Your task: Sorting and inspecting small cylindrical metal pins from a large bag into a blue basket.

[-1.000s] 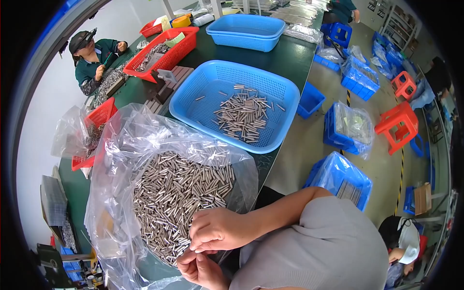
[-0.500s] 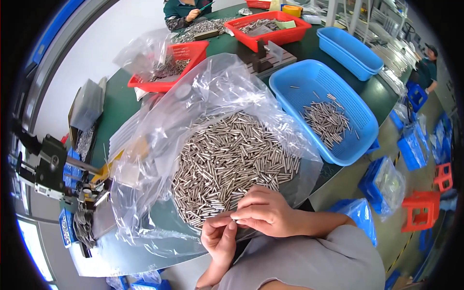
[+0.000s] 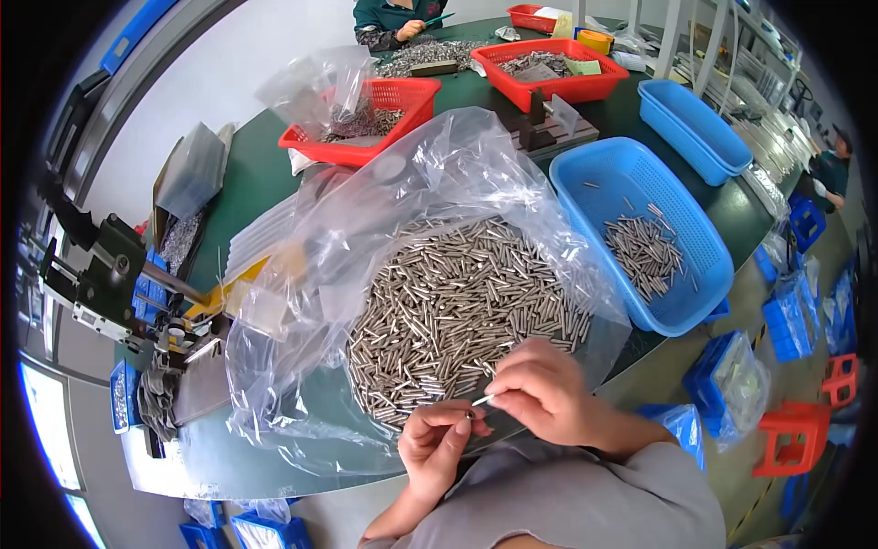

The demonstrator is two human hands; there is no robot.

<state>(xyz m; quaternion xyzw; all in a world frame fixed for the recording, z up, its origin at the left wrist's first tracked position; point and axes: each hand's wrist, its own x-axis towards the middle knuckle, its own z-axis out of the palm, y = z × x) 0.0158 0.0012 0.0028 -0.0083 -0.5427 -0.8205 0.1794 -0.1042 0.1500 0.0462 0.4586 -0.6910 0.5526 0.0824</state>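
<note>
Right, my left hand (image 3: 437, 450) pinches a small metal piece (image 3: 469, 415) between thumb and finger, and my right hand (image 3: 549, 389), also pinched narrow, holds a thin pale pin (image 3: 481, 400) slanting toward it. Whether the two touch at their tips, I can't tell. Both hands are above the near edge of a big pile of metal pins (image 3: 457, 311), which lies on a clear plastic bag (image 3: 306, 389) spread wide, crumpled and shiny under the light. Beneath it is the green table (image 3: 251, 174), its near edge curving round in front of me.

On the left, a dark metal device (image 3: 119, 265) stands at the table's side. Just beyond the pile, to the right, a blue basket (image 3: 613, 174) holds a smaller heap of pins. Farther off are a red basket (image 3: 422, 105) with a plastic bag in it, another red basket (image 3: 585, 87) of metal parts, and a pair of nested blue baskets (image 3: 686, 119). Across the table, a co-worker's hand (image 3: 411, 30) holds a green stick beside a loose heap of small parts (image 3: 430, 55). Off to the right, blue crates (image 3: 722, 375) and red stools (image 3: 794, 416) stand on the floor (image 3: 741, 476); a white wall (image 3: 219, 73) rises at the far left.
</note>
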